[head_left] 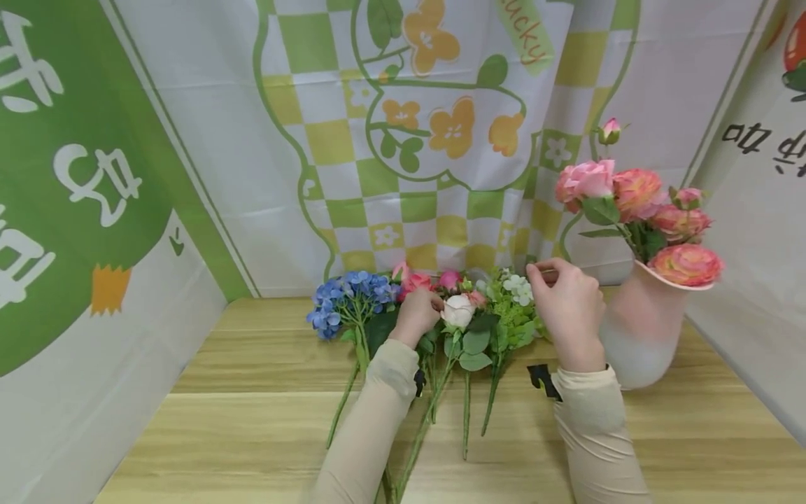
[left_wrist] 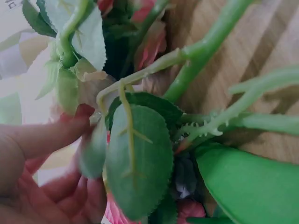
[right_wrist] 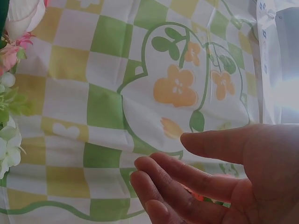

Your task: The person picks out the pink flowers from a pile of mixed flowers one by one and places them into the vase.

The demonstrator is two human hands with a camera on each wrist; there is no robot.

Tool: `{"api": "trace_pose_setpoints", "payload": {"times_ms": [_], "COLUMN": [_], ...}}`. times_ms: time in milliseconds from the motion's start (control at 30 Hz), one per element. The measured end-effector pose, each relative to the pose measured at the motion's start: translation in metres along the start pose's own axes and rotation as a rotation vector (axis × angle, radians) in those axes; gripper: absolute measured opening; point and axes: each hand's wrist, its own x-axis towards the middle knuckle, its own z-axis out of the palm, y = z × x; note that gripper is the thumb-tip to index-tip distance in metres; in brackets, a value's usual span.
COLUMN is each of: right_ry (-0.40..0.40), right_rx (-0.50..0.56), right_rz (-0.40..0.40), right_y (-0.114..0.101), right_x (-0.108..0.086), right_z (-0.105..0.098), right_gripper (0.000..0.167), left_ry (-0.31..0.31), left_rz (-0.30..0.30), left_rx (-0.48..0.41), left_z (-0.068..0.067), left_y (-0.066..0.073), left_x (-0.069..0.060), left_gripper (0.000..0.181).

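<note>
In the head view a white rose (head_left: 458, 311) lies among flowers at the table's middle. At its left edge my left hand (head_left: 417, 318) pinches a petal between thumb and finger. The left wrist view shows that hand (left_wrist: 51, 163) close up beside the rose's sepals (left_wrist: 66, 88), with a green leaf (left_wrist: 139, 161) hanging next to the fingertips. My right hand (head_left: 569, 308) is raised just right of the small white blossoms (head_left: 518, 288). Seen from the right wrist, this hand (right_wrist: 210, 177) has loosely bent fingers apart from the thumb, nothing between them.
A pink and white vase (head_left: 645, 329) holding pink roses (head_left: 639, 192) stands at the right. Blue hydrangea (head_left: 352, 297) lies left of the left hand. Several stems (head_left: 466, 420) extend forward over the wooden table (head_left: 239, 420). A checkered cloth (head_left: 352, 175) hangs behind.
</note>
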Motion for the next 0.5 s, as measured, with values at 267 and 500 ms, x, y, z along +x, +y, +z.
{"api": "trace_pose_setpoints", "payload": {"times_ms": [267,500], "right_ry": [0.011,-0.016], "right_rx": [0.009,0.002], "right_rz": [-0.007,0.000], "right_y": [0.001,0.002], "right_x": [0.002,0.000], "right_z": [-0.002,-0.002], "right_gripper": [0.042,0.043], "left_ry": [0.059,0.027], "left_rz": [-0.213,-0.418], "left_rx": [0.097,0.216], "left_z": [0.000,0.007], "left_y": [-0.004,-0.007], "left_x": [0.011,0.016], "left_gripper": [0.006,0.016]}}
